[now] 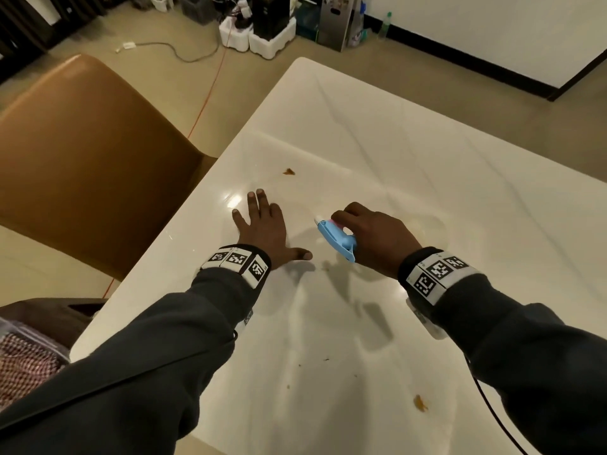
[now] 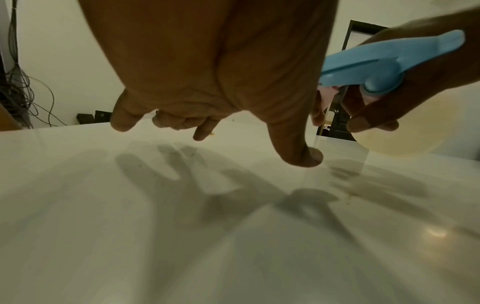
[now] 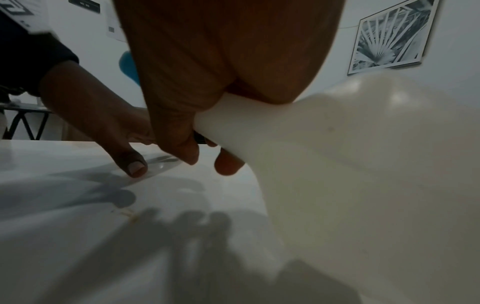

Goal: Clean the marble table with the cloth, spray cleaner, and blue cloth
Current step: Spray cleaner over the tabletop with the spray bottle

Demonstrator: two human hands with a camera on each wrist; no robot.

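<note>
The white, glossy marble table [image 1: 410,152] with faint grey veins fills most of the head view, its far corner pointing toward the white wall. Near the middle of the table the right hand [image 1: 374,239] is clamped around the neck of a pale cream plastic spray bottle with a light blue trigger head [image 1: 335,239]; the fingers are wrapped round the neck, with at least one curled over the pink trigger. The blue head points toward the table's left edge and toward the left hand. In the right wrist view the bottle's cream body [image 3: 363,164] bulges out below the gripping palm, tilted, and appears held above the tabletop rather than standing on it.

The left hand [image 1: 262,231] lies just beside the nozzle, between it and the table's left edge, fingers spread apart and straight, holding nothing. In the left wrist view the fingertips [image 2: 303,156] hang close over the surface and cast a sharp shadow; whether the palm itself touches the marble is unclear.

A small brown crumb [image 1: 289,172] lies on the table beyond the left hand, toward the far corner. A second orange-brown scrap [image 1: 419,403] lies close to the near edge, with a few dark specks [image 1: 325,359] between it and the hands.

A tan leather chair [image 1: 92,165] stands against the table's left edge. No cloth is in sight on the table.
</note>
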